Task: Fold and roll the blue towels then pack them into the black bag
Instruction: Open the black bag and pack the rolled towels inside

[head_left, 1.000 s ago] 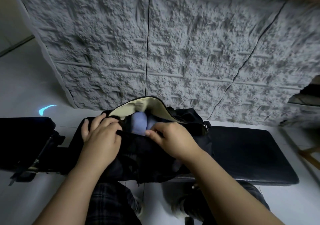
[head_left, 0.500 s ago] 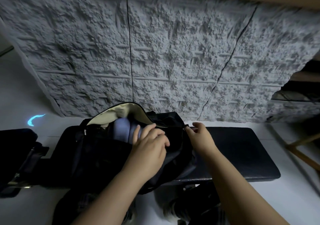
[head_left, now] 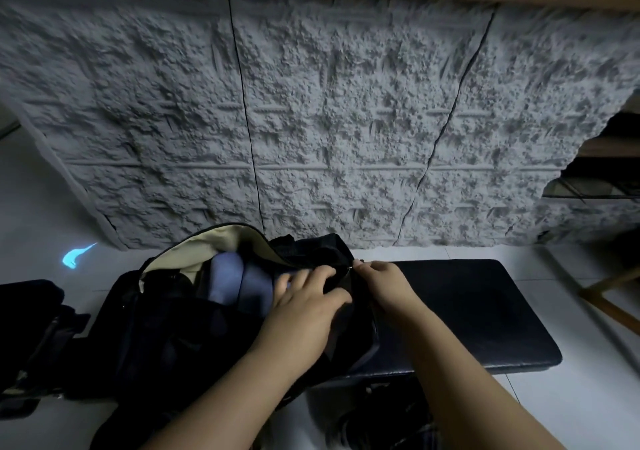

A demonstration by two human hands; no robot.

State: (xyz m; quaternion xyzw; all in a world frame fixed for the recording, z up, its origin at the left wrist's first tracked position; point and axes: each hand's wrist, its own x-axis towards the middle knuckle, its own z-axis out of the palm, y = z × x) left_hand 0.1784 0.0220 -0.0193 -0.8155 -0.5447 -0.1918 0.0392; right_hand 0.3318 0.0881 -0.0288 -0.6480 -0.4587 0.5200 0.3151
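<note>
Hands converge on the right end of the black bag (head_left: 194, 332), where a second ago they worked at the middle of its mouth. The left hand (head_left: 304, 307) has crossed from the bag's left side and now lies over the dark fabric beside the opening, its fingers bent and seemingly gathering the cloth, though motion blur makes it hard to tell whether they clamp it or merely press on it. The right hand (head_left: 381, 283) has slid out to the bag's far right corner, where thumb and forefinger pinch a small metal piece, apparently the zipper pull (head_left: 351, 267).

Rolled blue towels (head_left: 239, 283) sit inside the bag, upright and side by side, visible through the gaping mouth against the cream lining (head_left: 221, 242). The bag rests across the left part of a black padded bench (head_left: 485, 314), with another dark bag (head_left: 27, 318) just beside it on the left. No loose towel shows anywhere in view.

That shift of both hands from the opening to the zipper's end suggests the packing itself is done and closing is the step in hand. Drawing the zip across would call for the left hand to hold the fabric taut; the towels' tops stand near the teeth and could catch.
</note>
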